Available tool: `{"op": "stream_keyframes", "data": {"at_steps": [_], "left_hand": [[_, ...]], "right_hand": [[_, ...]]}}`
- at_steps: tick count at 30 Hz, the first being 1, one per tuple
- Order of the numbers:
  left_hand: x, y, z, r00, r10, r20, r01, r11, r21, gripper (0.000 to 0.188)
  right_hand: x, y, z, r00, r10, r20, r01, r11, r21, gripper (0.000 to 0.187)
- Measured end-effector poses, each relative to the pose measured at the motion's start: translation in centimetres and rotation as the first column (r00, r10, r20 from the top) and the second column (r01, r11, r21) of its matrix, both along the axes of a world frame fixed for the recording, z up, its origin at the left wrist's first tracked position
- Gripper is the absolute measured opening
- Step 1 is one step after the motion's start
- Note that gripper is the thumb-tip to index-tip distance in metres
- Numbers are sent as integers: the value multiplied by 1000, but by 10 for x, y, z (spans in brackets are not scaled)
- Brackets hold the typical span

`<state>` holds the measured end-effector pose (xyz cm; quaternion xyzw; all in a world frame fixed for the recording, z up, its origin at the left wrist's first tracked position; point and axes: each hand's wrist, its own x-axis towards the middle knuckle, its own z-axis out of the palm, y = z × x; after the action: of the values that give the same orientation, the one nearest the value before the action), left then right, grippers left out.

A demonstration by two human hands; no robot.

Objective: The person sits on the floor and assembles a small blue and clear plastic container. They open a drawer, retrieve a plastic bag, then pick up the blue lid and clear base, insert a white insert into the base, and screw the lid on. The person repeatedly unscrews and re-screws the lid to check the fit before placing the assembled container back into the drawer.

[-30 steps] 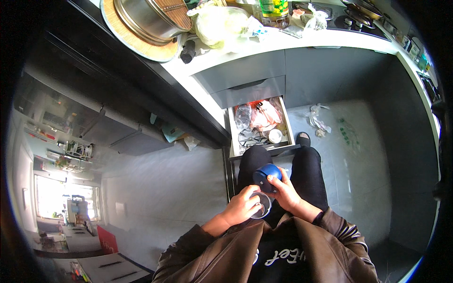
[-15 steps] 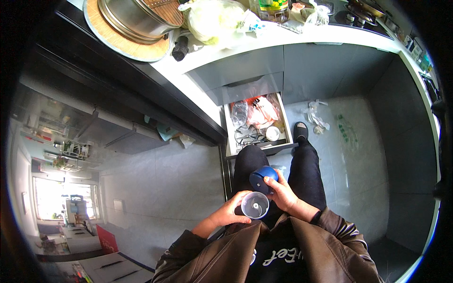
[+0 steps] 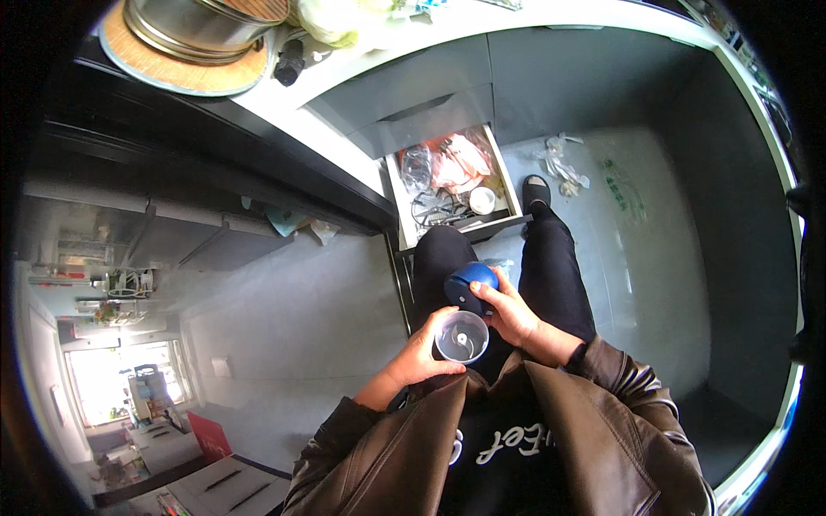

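Note:
My left hand (image 3: 422, 353) is wrapped round a clear plastic chopper bowl (image 3: 471, 346), its open top facing up. A curved blade on a small white hub shows inside it. Close beside the bowl, my right hand (image 3: 514, 318) grips a dark blue rounded chopper lid (image 3: 469, 284), tilted, with a pale round spot on its side. Bowl and lid are apart, both held over my lap. Beyond my knees an open drawer (image 3: 516, 205) holds clear and reddish plastic bags (image 3: 460, 165), a white round container (image 3: 483, 200) and dark cords.
Crumpled plastic (image 3: 564, 168) lies on the grey floor right of my foot. The white countertop (image 3: 387, 52) carries a metal steamer pot (image 3: 194, 30) on a round wooden board, a dark cylinder (image 3: 290, 63) and a bag of greens (image 3: 335, 19). Grey cabinets stand ahead and right.
The view has shifted, so the counter sits higher in the picture. Both hands keep their hold on the bowl and the lid, with little change between them.

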<state>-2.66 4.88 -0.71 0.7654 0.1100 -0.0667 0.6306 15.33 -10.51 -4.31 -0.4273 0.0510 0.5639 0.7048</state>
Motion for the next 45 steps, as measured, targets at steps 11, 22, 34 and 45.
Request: {"op": "stream_keyframes", "data": {"at_steps": [11,22,34,45], "left_hand": [[9,-4,21,993,42,115,-61,984,165,102],[27,1,21,980,196,-19,-197,971,-132,104],[47,3,19,956,279,-85,-291,891,-347,89],[45,-3,10,932,351,94,-355,934,32,89]], "right_hand": [[9,-1,15,994,-107,-34,107,994,22,68],[27,-5,51,889,-154,431,91,982,163,84],[18,-4,55,757,32,653,-113,990,82,93],[17,-2,45,715,35,698,-90,995,43,93]]}}
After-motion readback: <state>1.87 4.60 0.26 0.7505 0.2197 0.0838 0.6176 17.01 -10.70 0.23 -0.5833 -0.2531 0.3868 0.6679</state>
